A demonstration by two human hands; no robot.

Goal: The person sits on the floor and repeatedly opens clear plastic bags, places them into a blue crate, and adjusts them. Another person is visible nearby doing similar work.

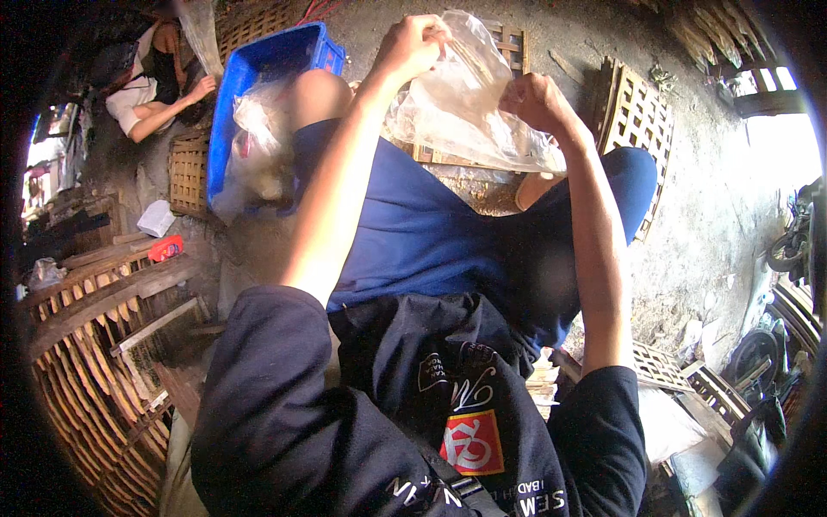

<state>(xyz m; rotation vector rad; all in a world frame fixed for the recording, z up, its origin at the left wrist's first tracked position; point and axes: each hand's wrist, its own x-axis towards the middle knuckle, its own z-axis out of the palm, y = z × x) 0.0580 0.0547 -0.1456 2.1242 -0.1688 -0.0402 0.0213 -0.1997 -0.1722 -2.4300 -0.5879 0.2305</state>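
Observation:
A clear plastic bag (446, 110) is stretched between my two hands, above and in front of my knees. Its upper part is pinched in my left hand (413, 48), while my right hand (541, 106) grips its right side, lower down. The fingers of the right hand are partly hidden by its back. Pale folds or contents show through the film, too blurred to tell which. Beneath the bag lies a woven bamboo tray (513, 48), mostly covered by it. Left of my knee stands a blue plastic crate (227, 116), and filled plastic bags (261, 139) lie inside it.
At the upper left, another person's hand (203, 87) is beside a long plastic bag (201, 35). Bamboo lattice trays (636, 106) lean at the right. Slatted racks (97, 362) stand lower left, near a red packet (166, 248). A motorcycle wheel (788, 251) shows far right.

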